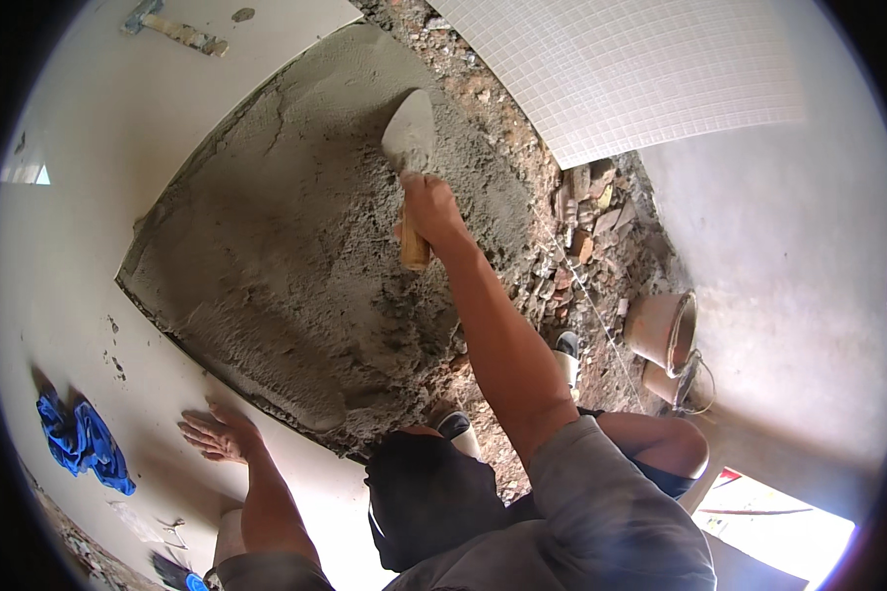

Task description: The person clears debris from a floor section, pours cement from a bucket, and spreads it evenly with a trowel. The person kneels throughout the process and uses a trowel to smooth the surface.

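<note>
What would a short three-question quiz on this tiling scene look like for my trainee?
1. Which hand holds the trowel?
2. True or false: the left hand lies flat on the laid tile beside the mortar bed.
3. What lies nearest the left hand: A) blue cloth, B) bucket, C) hammer?

Key:
1. The right hand, gripping the wooden handle, blade on the mortar bed.
2. True.
3. A.

No packages, labels, signs, screens
</note>
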Available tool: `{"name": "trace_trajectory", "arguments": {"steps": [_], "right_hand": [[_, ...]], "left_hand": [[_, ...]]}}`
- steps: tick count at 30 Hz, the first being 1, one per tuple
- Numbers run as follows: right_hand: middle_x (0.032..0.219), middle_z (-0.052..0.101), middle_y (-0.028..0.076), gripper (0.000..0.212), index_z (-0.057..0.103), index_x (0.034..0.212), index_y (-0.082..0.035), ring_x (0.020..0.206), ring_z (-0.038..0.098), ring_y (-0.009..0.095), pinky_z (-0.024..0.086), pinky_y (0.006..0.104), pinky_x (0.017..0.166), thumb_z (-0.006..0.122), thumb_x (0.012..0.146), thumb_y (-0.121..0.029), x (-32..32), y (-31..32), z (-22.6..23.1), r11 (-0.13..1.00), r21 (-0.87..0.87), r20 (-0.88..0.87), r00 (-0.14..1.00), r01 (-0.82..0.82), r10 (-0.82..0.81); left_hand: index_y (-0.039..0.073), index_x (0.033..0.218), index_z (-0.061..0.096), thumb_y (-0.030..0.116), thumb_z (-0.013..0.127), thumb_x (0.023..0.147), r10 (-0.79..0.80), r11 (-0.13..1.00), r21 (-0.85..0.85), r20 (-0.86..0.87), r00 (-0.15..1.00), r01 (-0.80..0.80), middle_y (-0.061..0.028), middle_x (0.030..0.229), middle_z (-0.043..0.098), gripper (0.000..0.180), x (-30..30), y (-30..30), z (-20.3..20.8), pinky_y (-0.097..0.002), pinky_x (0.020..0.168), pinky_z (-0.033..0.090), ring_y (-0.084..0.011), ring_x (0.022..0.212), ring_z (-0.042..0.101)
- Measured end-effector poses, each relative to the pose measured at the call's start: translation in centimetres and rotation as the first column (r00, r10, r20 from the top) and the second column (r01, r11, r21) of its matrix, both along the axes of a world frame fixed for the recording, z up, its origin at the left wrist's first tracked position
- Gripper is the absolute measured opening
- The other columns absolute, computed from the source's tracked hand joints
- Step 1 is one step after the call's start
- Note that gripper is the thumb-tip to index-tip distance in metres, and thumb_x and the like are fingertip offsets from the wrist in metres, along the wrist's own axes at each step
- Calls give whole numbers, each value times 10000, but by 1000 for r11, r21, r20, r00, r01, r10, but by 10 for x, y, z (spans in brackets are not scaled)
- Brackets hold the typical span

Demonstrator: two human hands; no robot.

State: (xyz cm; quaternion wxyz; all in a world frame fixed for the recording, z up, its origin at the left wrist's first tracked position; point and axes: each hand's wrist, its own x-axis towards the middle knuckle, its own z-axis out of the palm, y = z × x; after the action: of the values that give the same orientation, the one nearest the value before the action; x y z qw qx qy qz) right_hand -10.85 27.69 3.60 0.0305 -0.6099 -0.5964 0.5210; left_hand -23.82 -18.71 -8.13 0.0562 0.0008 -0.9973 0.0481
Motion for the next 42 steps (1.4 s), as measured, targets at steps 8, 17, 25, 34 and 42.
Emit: {"name": "trace_trajectory", "arguments": {"steps": [8, 17, 25, 34, 42], "right_hand": [[907, 627, 286, 433, 489, 1025, 38, 835, 625, 435, 476, 513, 762, 417, 954, -383, 165, -60, 24, 959, 157, 601, 793, -238, 98], [857, 607, 301, 426, 497, 1043, 38, 856, 606, 451, 472, 509, 760, 458, 952, -376, 122, -63, 14, 993, 88, 360, 932, -74, 37], [879, 616, 272, 445, 519, 1031, 37, 820, 619, 418, 488, 480, 730, 509, 917, -393, 149, -73, 32, 986, 52, 382, 909, 159, -167], [718, 609, 174, 286, 553, 873, -49, 680, 609, 345, 464, 462, 662, 572, 848, -333, 175, -77, 105, 786, -178, 641, 536, -592, 549], [713, 624, 145, 277, 559, 875, -64, 666, 630, 328, 491, 460, 635, 576, 839, -338, 143, -53, 68, 706, 60, 696, 537, -705, 477]], "left_hand": [[263, 1504, 134, 675, 204, 911, 6, 1000, -13, -6, 1000, -6, 0, 1568, 129, 726, -1, -1, -3, -562, 1098, 151, -248, 1432, 156], [272, 1505, 114, 657, 221, 921, -38, 999, -30, -10, 999, 38, -6, 1572, 101, 707, -1, 0, 3, -554, 1102, 162, -251, 1436, 133], [268, 1504, 114, 612, 260, 936, 60, 998, 16, 43, 997, -61, -7, 1576, 71, 680, 0, 20, 20, -524, 1126, 103, -236, 1446, 79], [184, 1497, 160, 584, 308, 935, 28, 991, 125, 85, 996, -39, -32, 1568, 117, 707, 2, 23, 31, -488, 1139, 60, -233, 1441, 85], [183, 1488, 198, 590, 334, 928, 59, 989, 129, 94, 994, -71, -35, 1561, 148, 706, 0, 26, 32, -462, 1141, 64, -219, 1439, 97]]}}
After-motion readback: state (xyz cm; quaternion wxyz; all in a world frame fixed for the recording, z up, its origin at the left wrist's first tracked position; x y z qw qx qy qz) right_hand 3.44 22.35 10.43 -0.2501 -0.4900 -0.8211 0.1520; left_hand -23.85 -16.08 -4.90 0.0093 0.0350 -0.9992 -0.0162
